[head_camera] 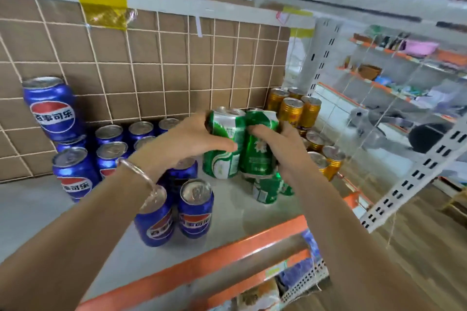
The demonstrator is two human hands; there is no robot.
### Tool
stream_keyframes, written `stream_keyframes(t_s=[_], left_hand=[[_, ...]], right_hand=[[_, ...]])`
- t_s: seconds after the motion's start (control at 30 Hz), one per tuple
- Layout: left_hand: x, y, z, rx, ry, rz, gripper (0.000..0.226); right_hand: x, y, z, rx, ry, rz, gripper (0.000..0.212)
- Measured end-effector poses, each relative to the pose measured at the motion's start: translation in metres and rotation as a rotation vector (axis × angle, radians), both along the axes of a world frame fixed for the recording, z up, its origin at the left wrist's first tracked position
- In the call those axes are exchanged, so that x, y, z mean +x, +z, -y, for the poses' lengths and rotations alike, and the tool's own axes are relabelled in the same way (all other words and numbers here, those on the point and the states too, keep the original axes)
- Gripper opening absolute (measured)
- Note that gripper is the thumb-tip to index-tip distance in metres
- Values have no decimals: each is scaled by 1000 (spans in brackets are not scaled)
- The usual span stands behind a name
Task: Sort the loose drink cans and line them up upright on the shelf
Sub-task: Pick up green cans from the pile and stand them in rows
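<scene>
Left hand (182,139) grip curled round the left green can (223,125), right hand (285,146) grip round the right green can (257,149), touching over the shelf (227,225); blue cans (194,207) at nine o'clock, gold cans (292,110) at two

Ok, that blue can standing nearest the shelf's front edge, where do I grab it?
Round its side wall, from the front right: the blue can stands upright, shelf surface shows there, and a neighbouring can crowds its left.
</scene>
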State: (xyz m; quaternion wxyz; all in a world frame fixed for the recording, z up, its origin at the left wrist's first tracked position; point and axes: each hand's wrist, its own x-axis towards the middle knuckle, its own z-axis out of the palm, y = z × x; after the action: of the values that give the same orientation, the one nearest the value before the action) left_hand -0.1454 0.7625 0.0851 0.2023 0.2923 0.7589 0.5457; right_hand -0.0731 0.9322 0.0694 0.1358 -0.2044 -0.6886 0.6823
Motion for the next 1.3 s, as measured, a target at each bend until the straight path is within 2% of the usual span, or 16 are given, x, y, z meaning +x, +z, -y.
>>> stream_keyframes(t_s=[0.17, 0.3, 0.4, 0.47, 0.67, 0.77, 0.9, 0.97, 1.07, 1.2, 1.3], left_hand=[[-30, 2, -14, -73, 232, -104, 49], [-49, -3, -23, -143, 367, -124, 45], [-65, -6, -23, -235, 423, -142, 56], [-73, -8, -26, -258, 476, -140, 66], [-94, -18, -37, -295, 494, -177, 80], [-106, -29, -36, -442, 467, -212, 80], [-116, -44, -34, -595, 425, -278, 80], [-119, -50, -34, -791, 404, -384, 80], [-119, -56, -39, -1127, 347, -575, 78], [-124, -56, -44, -1266, 320, -644, 76], [-128, -55, -44, -1313, 270, -747, 77]], right_hand=[[-62, 23, -29, 449, 242, -35, 74], [-93, 29, -41, 660, 393, -90, 67], [-115, 29, -47, 724, 474, -118, 64], [-128, 26, -47, 752, 489, -125, 65], [-166, 4, -52, 750, 550, -98, 68], [-180, -12, -55, 844, 574, -59, 68], [-192, -23, -58, 1292, 575, -2, 79], [-195, -26, -58, 1430, 585, 19, 84], [-196, -35, -56, 1555, 637, 81, 75], [-196, -39, -49, 1652, 657, 224, 75], [-201, -31, -39, 1818, 647, 331, 76]])
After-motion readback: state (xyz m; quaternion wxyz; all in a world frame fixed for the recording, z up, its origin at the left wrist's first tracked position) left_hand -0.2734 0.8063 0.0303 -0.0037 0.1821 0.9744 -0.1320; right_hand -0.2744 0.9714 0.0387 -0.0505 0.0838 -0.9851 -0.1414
